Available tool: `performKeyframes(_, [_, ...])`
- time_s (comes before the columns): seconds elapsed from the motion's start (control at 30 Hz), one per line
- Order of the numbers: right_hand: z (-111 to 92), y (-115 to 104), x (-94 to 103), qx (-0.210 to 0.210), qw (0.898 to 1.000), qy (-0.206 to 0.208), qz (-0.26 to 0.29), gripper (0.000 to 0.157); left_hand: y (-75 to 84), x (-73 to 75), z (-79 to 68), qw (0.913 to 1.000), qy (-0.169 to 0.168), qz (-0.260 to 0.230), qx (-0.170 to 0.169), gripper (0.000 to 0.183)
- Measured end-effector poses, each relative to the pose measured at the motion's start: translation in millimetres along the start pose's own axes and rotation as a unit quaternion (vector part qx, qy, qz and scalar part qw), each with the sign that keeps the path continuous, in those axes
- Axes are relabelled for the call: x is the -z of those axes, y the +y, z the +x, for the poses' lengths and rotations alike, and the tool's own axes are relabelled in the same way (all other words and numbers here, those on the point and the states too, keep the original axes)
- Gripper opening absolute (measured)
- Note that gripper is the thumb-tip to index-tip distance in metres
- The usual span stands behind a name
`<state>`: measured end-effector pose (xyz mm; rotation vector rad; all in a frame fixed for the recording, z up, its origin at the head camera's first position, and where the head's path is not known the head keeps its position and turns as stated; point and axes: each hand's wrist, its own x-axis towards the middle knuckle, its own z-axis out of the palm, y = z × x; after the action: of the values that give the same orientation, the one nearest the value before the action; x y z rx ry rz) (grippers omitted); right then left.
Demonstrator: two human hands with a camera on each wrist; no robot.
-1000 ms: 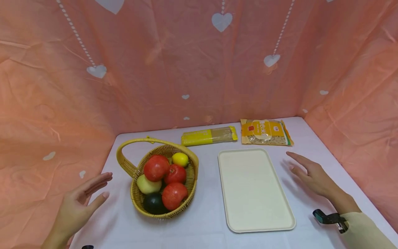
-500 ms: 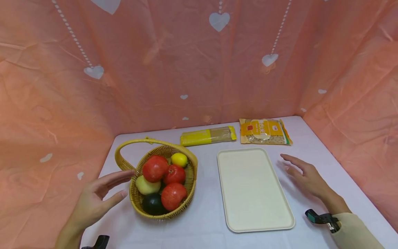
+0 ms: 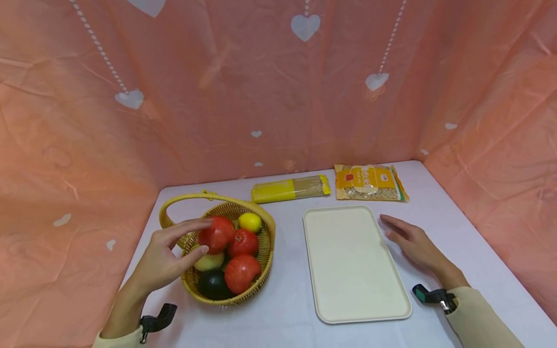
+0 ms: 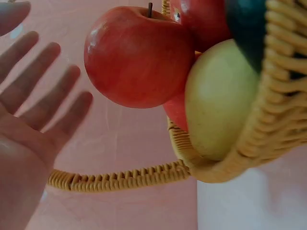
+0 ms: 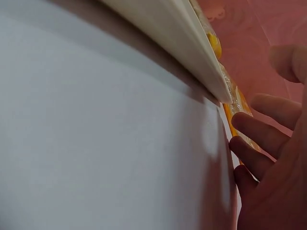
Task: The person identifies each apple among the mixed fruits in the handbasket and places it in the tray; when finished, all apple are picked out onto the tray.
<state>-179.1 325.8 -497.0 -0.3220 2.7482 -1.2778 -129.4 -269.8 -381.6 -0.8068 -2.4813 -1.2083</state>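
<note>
A wicker basket (image 3: pixel 270 258) with a tall arched handle stands left of the middle, full of fruit. My left hand (image 3: pixel 162 258) hovers over its left side, fingers spread and thumb apart, beside the topmost red apple (image 4: pixel 136 60). In the left wrist view a gap shows between the fingers and the apple. Below that apple lie a pale yellow-green fruit (image 4: pixel 218 103) and a dark green, smooth one (image 3: pixel 213 285). More red fruit (image 3: pixel 242 274) and a yellow lemon (image 3: pixel 250 222) fill the right side. My right hand (image 3: pixel 413 245) holds nothing, relaxed by the right edge of a cream tray (image 3: pixel 357 266).
At the back of the white table lie a yellow pack of noodles (image 3: pixel 289 189) and an orange bag of grain (image 3: pixel 370 183). Pink cloth (image 3: pixel 226 96) with white hearts hangs behind and at both sides. Each wrist wears a black camera mount (image 3: pixel 435 297).
My left hand has moved right and in over the basket, up to the top apple. My right hand has drifted left to the tray's edge. The fruit and packs stay put.
</note>
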Motion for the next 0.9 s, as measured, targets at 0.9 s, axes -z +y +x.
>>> performKeyframes(0.9, [18.2,2.7,-5.1,-0.037,0.997,-0.049,-0.057,0.072,-5.5,-14.9,28.8,0.9665,-0.174,0.163,0.096,0.079])
